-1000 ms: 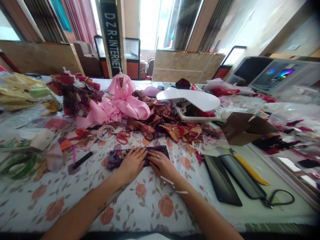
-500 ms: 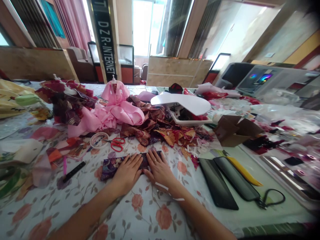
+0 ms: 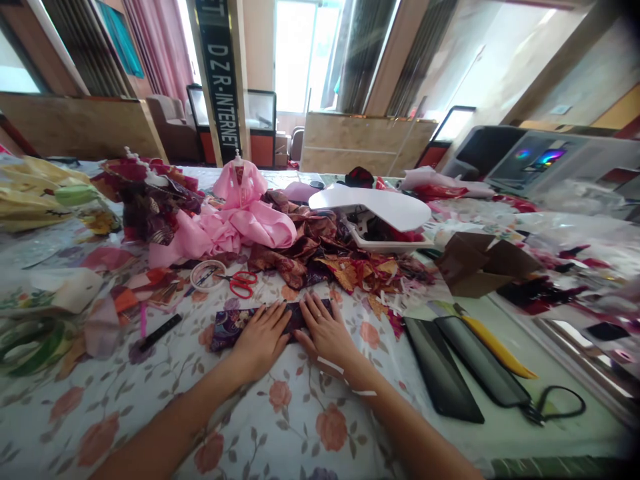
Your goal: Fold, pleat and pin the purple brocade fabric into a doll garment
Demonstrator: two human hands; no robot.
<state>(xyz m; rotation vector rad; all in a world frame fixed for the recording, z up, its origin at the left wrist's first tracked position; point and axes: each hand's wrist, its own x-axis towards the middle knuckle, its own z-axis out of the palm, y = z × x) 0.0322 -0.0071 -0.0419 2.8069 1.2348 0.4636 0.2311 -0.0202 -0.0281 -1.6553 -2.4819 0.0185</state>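
Neither hand grips anything: our left hand (image 3: 263, 337) and right hand (image 3: 325, 328) lie flat, fingers stretched out, on the dark patterned cloth (image 3: 229, 329) straight in front of us on the table. To press it well, we would do best to use the whole hand first, then spread the fingers evenly outward, and last feel along the edges with the fingertips, so no crease stays caught between our hands. Pushing harder on one side could drag it crooked. Around us the room is bright, with a tall window (image 3: 295, 57) and a lettered pillar (image 3: 220, 80) beyond the table. Under our arms spreads a flowered table cover (image 3: 250, 427), which could ruck up along with the cloth. Farther off sit a pink dress (image 3: 265, 225) and, to the right, a brown box (image 3: 465, 263); smaller still, red-handled scissors (image 3: 243, 283) lie just beyond the cloth, and a black bar (image 3: 161, 332) lies to its left.
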